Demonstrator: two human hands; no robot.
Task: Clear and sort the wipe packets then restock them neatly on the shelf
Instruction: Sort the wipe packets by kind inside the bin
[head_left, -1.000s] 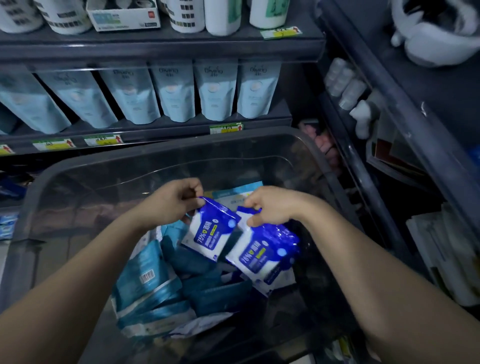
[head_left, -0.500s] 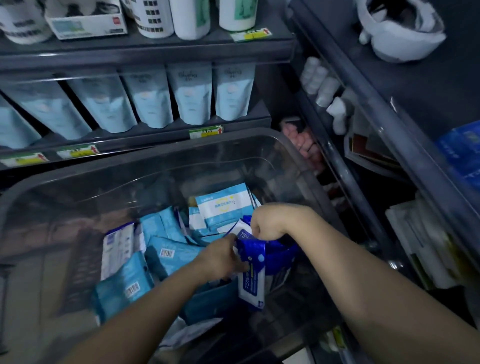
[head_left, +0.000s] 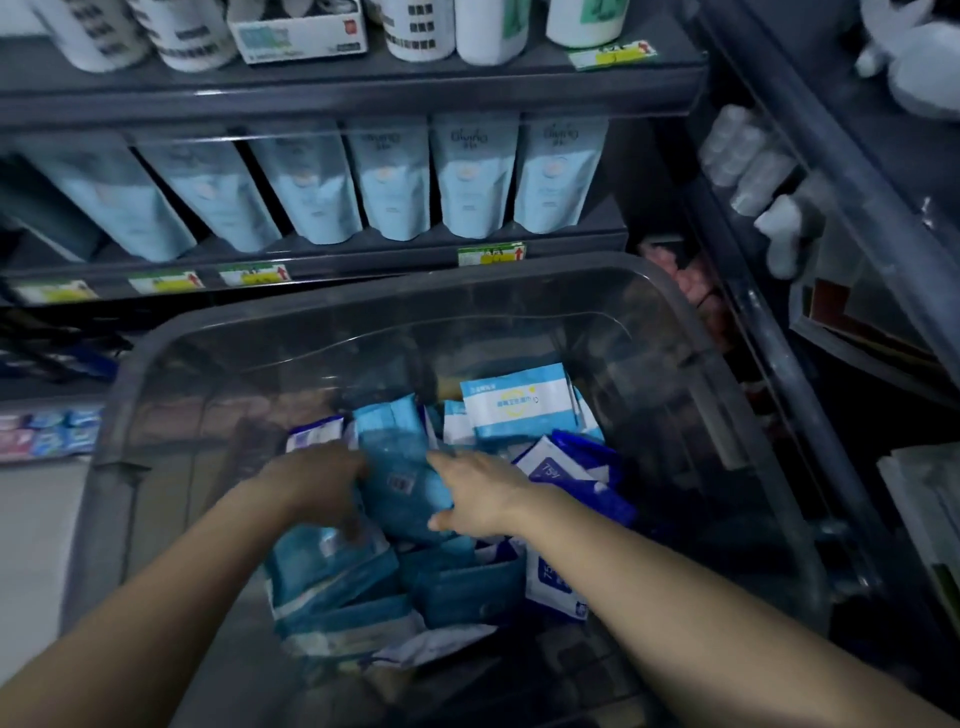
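A clear plastic bin (head_left: 691, 364) holds several wipe packets. Both my hands reach down into it. A teal wipe packet (head_left: 400, 483) with a barcode label sits between them. My left hand (head_left: 322, 483), blurred, grips its left edge. My right hand (head_left: 480, 493) grips its right edge with thumb below and fingers above. Two dark blue "75%" packets (head_left: 571, 478) lie loose at the bin's right. A light blue and white packet (head_left: 519, 405) stands at the back. More teal packets (head_left: 332, 577) are piled under my left arm.
The shelf (head_left: 363, 254) behind the bin carries a row of pale blue pouches (head_left: 472, 176) above price tags. White bottles and a box stand on the higher shelf (head_left: 363, 83). A second shelving unit (head_left: 810, 171) runs along the right with pale bottles and boxes.
The dark blue packets I held have been let go and lie at the bin's right. Both hands have moved onto the teal packet in the middle.
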